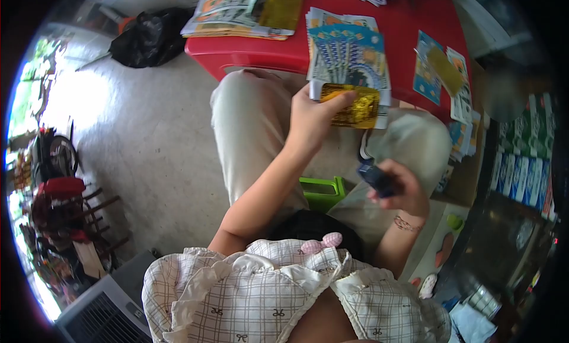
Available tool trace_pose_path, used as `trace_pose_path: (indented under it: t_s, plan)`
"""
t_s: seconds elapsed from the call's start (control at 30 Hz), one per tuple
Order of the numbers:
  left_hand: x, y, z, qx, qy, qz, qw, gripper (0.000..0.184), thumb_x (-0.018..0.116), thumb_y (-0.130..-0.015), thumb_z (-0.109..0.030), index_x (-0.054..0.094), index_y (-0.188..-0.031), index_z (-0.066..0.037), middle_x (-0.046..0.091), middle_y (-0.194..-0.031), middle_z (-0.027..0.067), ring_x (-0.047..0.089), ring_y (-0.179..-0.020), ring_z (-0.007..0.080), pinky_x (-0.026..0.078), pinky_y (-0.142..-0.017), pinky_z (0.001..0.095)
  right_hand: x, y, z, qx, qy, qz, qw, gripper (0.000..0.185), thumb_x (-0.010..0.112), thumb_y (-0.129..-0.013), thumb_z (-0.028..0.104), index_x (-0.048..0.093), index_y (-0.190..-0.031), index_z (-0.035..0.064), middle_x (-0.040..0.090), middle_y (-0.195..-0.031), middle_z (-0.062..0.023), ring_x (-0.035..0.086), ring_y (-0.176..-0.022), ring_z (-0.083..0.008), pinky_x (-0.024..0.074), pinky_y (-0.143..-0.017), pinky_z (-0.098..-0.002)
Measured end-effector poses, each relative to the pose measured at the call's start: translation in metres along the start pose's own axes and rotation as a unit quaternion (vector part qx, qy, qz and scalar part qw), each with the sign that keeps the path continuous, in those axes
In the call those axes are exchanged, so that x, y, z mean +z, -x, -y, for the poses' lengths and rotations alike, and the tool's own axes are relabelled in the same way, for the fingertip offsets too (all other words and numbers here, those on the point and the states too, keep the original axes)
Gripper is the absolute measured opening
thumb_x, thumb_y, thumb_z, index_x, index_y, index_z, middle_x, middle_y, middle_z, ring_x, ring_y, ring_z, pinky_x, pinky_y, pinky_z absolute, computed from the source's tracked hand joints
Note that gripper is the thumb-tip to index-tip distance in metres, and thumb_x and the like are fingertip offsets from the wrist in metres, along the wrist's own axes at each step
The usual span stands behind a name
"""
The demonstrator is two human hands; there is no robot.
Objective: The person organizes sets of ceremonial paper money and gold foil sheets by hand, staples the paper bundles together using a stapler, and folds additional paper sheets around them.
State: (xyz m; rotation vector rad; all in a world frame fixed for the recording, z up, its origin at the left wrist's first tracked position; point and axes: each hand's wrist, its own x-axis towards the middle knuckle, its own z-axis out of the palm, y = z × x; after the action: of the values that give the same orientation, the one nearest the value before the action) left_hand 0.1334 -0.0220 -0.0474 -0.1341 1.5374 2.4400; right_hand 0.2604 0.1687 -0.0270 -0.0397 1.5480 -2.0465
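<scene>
My left hand (314, 115) grips a gold foil sheet (361, 109) with white paper at its edge, thumb pressed on top. Just beyond it is a fan of blue printed paper notes (347, 50) over lighter printed sheets at the red table's front edge; whether the hand also holds these, I cannot tell. Over my lap, lower and to the right, my right hand (404, 189) is closed around a small dark blue stapler (377, 178), smeared by motion. The stapler is apart from the papers.
The red table (249, 50) carries a stack of printed paper (219, 14) at left and loose notes with gold foil (444, 70) at right. A black bag (148, 39) lies on the floor. Beneath me shows a green stool (323, 192). Boxes (521, 177) stand at right.
</scene>
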Motion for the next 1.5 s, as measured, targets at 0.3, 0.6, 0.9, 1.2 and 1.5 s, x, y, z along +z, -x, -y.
trace_pose_path:
  t_s: [0.3,0.6,0.9,1.2,1.5]
  plan:
    - [-0.004,-0.012,-0.050,-0.068,-0.292,0.131,0.945,0.052,0.059,-0.089,-0.046,0.058,-0.106,0.003,0.065,-0.087,0.0122,0.063,-0.072,0.0193,0.054,-0.063,0.0314,-0.028,0.002,-0.023,-0.200,-0.102,-0.082,0.971,0.060,0.082,-0.066,0.041,0.047,-0.096,0.0035,0.061,-0.074,-0.0106,0.055,-0.061,-0.0167,0.0388,-0.063,-0.0324]
    - [-0.149,-0.087,-0.179,0.198,-0.412,-0.257,0.851,0.029,0.064,-0.084,-0.029,0.070,-0.100,-0.006,0.068,-0.082,0.0094,0.064,-0.072,0.0160,0.049,-0.062,0.0280,-0.017,-0.020,0.009,-0.118,-0.051,-0.074,0.989,0.063,0.081,-0.068,0.038,0.047,-0.103,-0.0015,0.058,-0.084,-0.0137,0.055,-0.076,-0.0181,0.0444,-0.066,-0.0293]
    - [-0.181,-0.129,-0.148,0.068,-0.533,-0.371,0.757,0.028,0.073,-0.073,-0.028,0.071,-0.086,-0.003,0.067,-0.090,0.0203,0.064,-0.092,0.0350,0.050,-0.083,0.0392,0.021,-0.114,0.115,-0.090,0.200,-0.104,0.970,0.042,0.075,-0.078,0.013,0.051,-0.110,0.0000,0.061,-0.094,-0.0049,0.057,-0.090,-0.0117,0.0437,-0.081,-0.0255]
    - [-0.179,-0.120,-0.151,0.154,-0.519,-0.350,0.764,0.027,0.068,-0.078,-0.023,0.067,-0.092,0.001,0.066,-0.074,0.0107,0.062,-0.063,0.0171,0.050,-0.063,0.0299,0.020,-0.201,0.099,-0.043,0.170,-0.054,0.983,0.034,0.074,-0.077,0.011,0.054,-0.102,0.0007,0.058,-0.092,-0.0025,0.055,-0.086,-0.0091,0.0419,-0.080,-0.0237]
    - [-0.181,-0.115,-0.151,0.135,-0.520,-0.330,0.776,0.029,0.069,-0.079,-0.028,0.066,-0.083,0.001,0.064,-0.070,0.0082,0.057,-0.060,0.0138,0.046,-0.057,0.0270,0.005,-0.190,0.091,-0.038,0.115,-0.039,0.992,0.040,0.076,-0.077,0.012,0.052,-0.106,-0.0003,0.058,-0.096,-0.0052,0.058,-0.088,-0.0110,0.0431,-0.080,-0.0233]
